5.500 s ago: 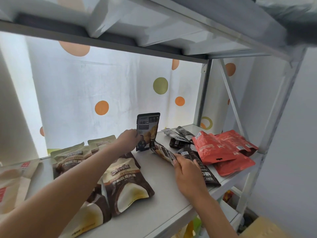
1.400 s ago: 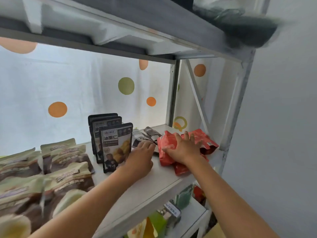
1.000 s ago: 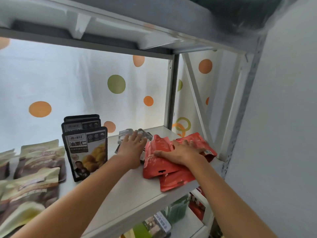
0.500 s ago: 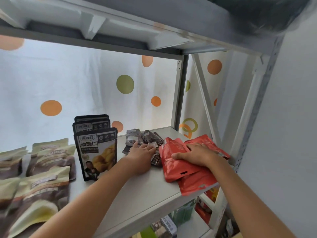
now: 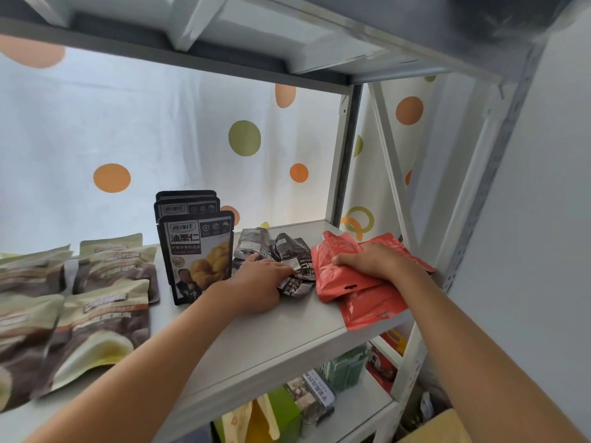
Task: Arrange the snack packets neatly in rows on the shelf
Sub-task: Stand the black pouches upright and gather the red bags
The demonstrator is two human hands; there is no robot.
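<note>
Since half a second earlier, little was moved. Left hand (image 5: 259, 287) was laid, fingers curled, on the dark packets (image 5: 281, 257); right hand (image 5: 374, 262) was pressed flat on the red packets (image 5: 339, 276) at 3 o'clock. Standing black packets (image 5: 198, 251) were seen at 9 o'clock on the shelf (image 5: 256, 353).

bright backlight through curtain (image 5: 160, 129) | top-right corner blurred | edges bowed by wide-angle

- The grey metal shelf board (image 5: 281, 330) is bare along its front edge.
- Upright black snack pouches (image 5: 195, 251) block the left; flat red foil packets (image 5: 345, 276) fill the right corner.
</note>
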